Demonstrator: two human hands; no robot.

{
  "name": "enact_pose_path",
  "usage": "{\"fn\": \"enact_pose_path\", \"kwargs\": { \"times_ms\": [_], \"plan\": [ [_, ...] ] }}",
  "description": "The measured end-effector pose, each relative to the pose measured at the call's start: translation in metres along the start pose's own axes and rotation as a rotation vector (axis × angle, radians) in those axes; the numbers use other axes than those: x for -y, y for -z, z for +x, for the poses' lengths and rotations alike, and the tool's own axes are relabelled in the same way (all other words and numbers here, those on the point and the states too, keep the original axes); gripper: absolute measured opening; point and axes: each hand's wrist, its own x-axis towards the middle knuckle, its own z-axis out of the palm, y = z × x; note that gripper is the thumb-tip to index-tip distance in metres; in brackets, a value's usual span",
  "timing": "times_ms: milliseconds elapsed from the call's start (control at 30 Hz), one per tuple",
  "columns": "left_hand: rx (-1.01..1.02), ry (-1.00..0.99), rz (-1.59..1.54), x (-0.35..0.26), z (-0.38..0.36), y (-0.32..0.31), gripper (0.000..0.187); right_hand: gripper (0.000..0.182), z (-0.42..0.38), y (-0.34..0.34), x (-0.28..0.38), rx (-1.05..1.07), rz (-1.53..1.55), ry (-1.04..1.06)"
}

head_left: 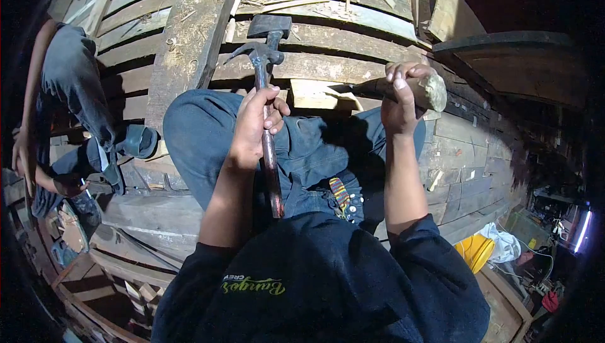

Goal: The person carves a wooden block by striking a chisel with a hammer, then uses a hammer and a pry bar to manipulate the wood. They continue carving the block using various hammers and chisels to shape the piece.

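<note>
My left hand [257, 116] is wrapped round the handle of a claw hammer [267, 55], its head pointing away from me and its dark handle [271, 173] running back over my lap. Just beyond the hammer's head lies another dark metal tool head [270, 26]. My right hand [403, 94] grips a chisel [378, 88] by its thick handle, whose pale, frayed end [435, 93] faces right. The chisel's dark blade points left, over a light piece of wood [315, 94] in front of my legs.
Wood shavings lie on a thick plank [187, 43] at the left. Slatted boards [315, 34] with offcuts stretch ahead. A seated person [75, 78] is at the far left. A wooden block [454, 15] and dark raised boards stand at the upper right. A yellow object [474, 251] lies at the lower right.
</note>
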Motion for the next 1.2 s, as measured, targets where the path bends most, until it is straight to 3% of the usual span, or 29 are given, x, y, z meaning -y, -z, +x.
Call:
{"fn": "enact_pose_path", "kwargs": {
  "times_ms": [133,367,533,600,733,833,967,1067,1133,1200],
  "plan": [
    [0.009,0.004,0.005,0.000,0.000,-0.001,0.013,0.036,0.000,0.010,-0.010,0.079,0.063,0.016],
    [0.018,0.021,0.046,-0.002,-0.002,-0.002,0.014,0.034,-0.012,0.015,-0.028,0.231,-0.168,0.057],
    [0.003,0.017,0.055,0.000,-0.001,-0.003,0.013,0.033,-0.016,0.011,-0.024,0.166,-0.201,-0.003],
    [0.008,0.012,0.077,-0.001,-0.002,-0.006,0.012,0.034,-0.023,0.016,-0.024,0.283,-0.285,0.003],
    [0.039,-0.052,0.184,0.002,-0.005,-0.009,0.014,0.033,-0.038,0.012,-0.020,0.237,-0.231,0.030],
    [0.177,-0.096,0.154,-0.001,-0.012,-0.011,0.017,0.027,-0.041,0.012,-0.012,0.176,-0.261,-0.010],
    [0.269,-0.170,0.177,-0.007,-0.050,-0.038,0.026,0.023,-0.039,0.011,-0.009,0.221,-0.331,-0.064],
    [0.115,-0.199,0.350,0.000,-0.087,-0.066,0.035,0.024,-0.037,0.005,-0.007,0.175,-0.249,-0.142],
    [0.217,-0.107,0.366,-0.006,-0.108,-0.064,0.035,0.028,-0.036,0.008,-0.014,0.194,-0.299,-0.078],
    [0.155,-0.074,0.482,-0.013,-0.131,-0.066,0.036,0.025,-0.035,-0.001,-0.017,0.159,-0.257,-0.018]
  ]
}}
